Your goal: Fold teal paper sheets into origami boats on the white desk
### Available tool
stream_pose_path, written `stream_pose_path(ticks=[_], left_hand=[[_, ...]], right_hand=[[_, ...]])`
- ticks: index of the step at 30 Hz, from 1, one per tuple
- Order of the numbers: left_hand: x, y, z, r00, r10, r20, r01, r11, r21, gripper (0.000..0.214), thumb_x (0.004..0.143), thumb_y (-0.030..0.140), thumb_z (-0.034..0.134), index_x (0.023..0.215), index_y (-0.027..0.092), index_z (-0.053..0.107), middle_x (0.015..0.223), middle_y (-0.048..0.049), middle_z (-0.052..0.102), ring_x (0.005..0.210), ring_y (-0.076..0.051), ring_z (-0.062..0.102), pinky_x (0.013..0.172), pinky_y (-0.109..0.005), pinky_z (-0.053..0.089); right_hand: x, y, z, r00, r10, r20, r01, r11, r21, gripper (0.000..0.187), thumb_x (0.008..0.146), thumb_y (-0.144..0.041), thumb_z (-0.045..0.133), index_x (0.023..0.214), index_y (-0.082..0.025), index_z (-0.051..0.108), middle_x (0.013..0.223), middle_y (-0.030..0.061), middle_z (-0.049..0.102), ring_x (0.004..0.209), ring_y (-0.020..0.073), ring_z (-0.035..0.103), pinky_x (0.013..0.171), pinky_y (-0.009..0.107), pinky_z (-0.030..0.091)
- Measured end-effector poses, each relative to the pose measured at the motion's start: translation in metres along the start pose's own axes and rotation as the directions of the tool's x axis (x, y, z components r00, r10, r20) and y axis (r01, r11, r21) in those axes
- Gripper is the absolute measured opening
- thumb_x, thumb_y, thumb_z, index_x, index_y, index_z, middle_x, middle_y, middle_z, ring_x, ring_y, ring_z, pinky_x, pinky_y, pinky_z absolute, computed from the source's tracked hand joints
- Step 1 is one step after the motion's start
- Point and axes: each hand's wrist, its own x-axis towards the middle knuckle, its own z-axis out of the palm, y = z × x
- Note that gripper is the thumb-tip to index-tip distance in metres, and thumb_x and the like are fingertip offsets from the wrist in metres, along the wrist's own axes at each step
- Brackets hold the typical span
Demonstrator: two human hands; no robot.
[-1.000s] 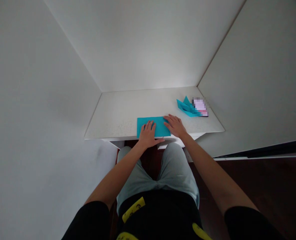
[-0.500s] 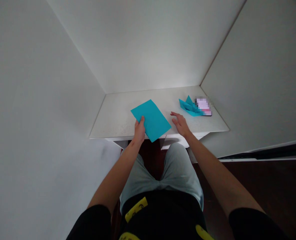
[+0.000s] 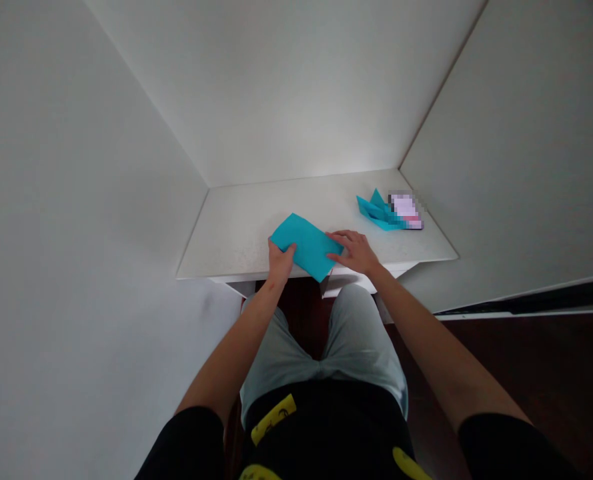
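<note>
A folded sheet of teal paper (image 3: 306, 245) lies slanted near the front edge of a small white table (image 3: 236, 227), one corner hanging just past the edge. My left hand (image 3: 279, 259) pinches its left edge, thumb on top. My right hand (image 3: 356, 251) rests on the paper's right side, fingers stretched toward it and lying flat.
A finished teal folded-paper figure (image 3: 376, 212) sits at the table's back right, beside a blurred pink and white object (image 3: 406, 212). White walls close in the table on the left, back and right. My knees are under the front edge.
The paper was flat under both hands, then my left hand lifted and turned it. Now it is lower and slanted on the table, and my right hand has come back onto it.
</note>
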Motion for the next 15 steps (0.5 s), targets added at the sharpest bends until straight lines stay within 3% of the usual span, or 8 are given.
stream_pose_path(ticks=[4, 9, 15], left_hand=[[0.016, 0.006, -0.014, 0.994, -0.099, 0.054, 0.092, 0.988, 0.124, 0.052, 0.085, 0.024, 0.083, 0.130, 0.020, 0.057, 0.121, -0.0106, 0.076, 0.109, -0.024, 0.075, 0.094, -0.038, 0.063], [0.048, 0.019, -0.036, 0.975, -0.177, 0.134, 0.121, 0.930, 0.347, 0.056, 0.087, 0.039, 0.087, 0.133, 0.018, 0.063, 0.116, -0.0120, 0.077, 0.101, -0.024, 0.076, 0.087, -0.034, 0.060], [0.055, 0.015, -0.036, 0.957, -0.158, 0.243, 0.011, 0.857, 0.515, 0.053, 0.077, 0.020, 0.089, 0.126, 0.018, 0.068, 0.112, -0.0085, 0.076, 0.093, -0.021, 0.076, 0.083, -0.033, 0.061]], right_hand=[[0.000, -0.001, -0.001, 0.989, -0.076, 0.127, 0.087, 0.993, -0.082, 0.036, 0.107, -0.050, 0.062, 0.140, -0.045, 0.076, 0.153, 0.0065, 0.064, 0.137, 0.0355, 0.055, 0.115, 0.055, 0.040], [0.000, 0.007, 0.003, 0.984, -0.108, 0.140, 0.119, 0.990, -0.072, 0.036, 0.109, -0.038, 0.058, 0.137, -0.048, 0.077, 0.162, 0.0044, 0.055, 0.143, 0.0353, 0.049, 0.117, 0.055, 0.038], [0.002, 0.004, 0.003, 0.994, -0.009, 0.108, 0.018, 0.997, -0.075, 0.039, 0.111, -0.034, 0.051, 0.138, -0.043, 0.077, 0.163, 0.0057, 0.054, 0.145, 0.0361, 0.048, 0.118, 0.057, 0.039]])
